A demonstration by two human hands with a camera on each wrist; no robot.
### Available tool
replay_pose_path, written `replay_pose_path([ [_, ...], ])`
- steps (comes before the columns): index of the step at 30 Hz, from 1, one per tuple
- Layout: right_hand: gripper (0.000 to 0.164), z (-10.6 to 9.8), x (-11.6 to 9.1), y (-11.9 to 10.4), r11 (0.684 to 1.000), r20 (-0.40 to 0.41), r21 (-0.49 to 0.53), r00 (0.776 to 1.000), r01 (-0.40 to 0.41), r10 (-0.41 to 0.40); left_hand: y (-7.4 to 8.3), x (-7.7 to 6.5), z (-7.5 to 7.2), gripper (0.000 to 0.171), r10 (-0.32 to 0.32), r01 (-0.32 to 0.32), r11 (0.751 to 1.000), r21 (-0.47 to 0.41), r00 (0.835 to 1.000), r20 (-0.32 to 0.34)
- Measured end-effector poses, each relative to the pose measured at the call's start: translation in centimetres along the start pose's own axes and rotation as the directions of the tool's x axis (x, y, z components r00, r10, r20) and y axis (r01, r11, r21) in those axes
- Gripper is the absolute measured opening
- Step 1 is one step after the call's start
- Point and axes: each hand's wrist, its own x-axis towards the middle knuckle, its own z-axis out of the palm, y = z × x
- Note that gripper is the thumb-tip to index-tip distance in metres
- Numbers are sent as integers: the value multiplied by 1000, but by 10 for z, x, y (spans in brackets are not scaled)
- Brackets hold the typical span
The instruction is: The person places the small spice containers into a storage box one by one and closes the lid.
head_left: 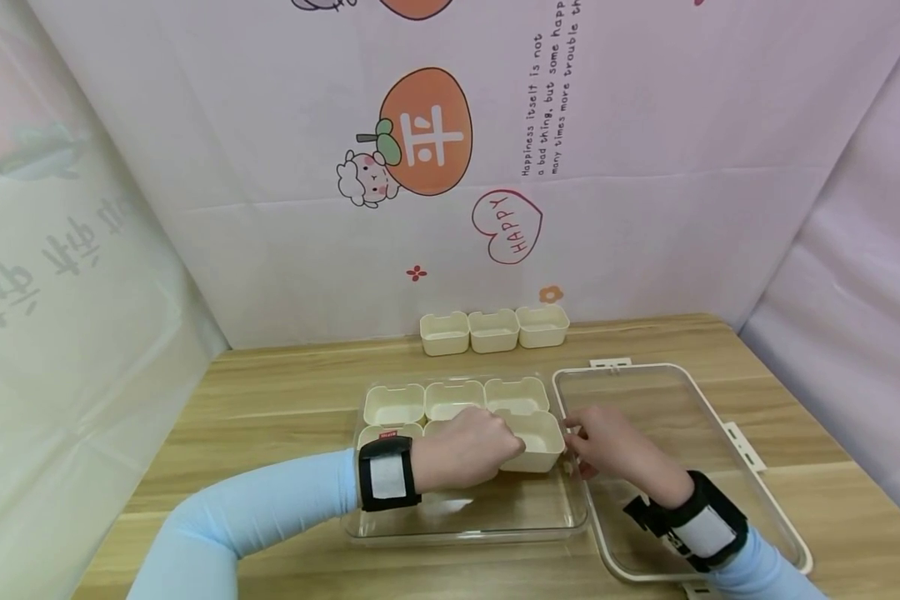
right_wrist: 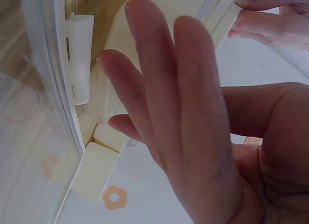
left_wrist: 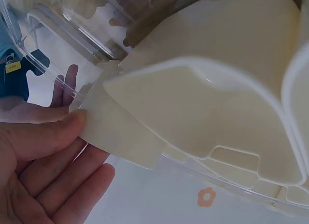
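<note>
My left hand [head_left: 465, 450] pinches the near-left part of a cream plastic bin [head_left: 537, 440] between thumb and fingers. In the head view that bin sits higher than its neighbours, at the right side of a clear plastic box [head_left: 465, 535]. Several matching bins [head_left: 394, 406] stand in the box, some partly hidden behind my left hand. At the box's right wall is my right hand [head_left: 618, 446], its fingers [right_wrist: 154, 84] extended and loosely bent beside the bin. Whether they touch the bin or the wall I cannot tell.
A clear lid [head_left: 667, 417] with a white rim and clips lies on the wooden table [head_left: 285, 417], to the right of the box. Three more cream bins [head_left: 493, 331] stand in a row at the back, against the printed cloth [head_left: 270, 250].
</note>
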Motion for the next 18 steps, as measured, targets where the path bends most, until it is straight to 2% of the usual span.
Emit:
replay_pose_path([
  [7,22,-1,-1,0,1000,-7,-28,1000,4,-5,2,2,4,16,12,-12,999,32,1000,-4],
  [18,16,0,-1,-1,999,-9,-43,1000,18,-19,3,6,9,15,13,-13,1000,-10,1000,6],
])
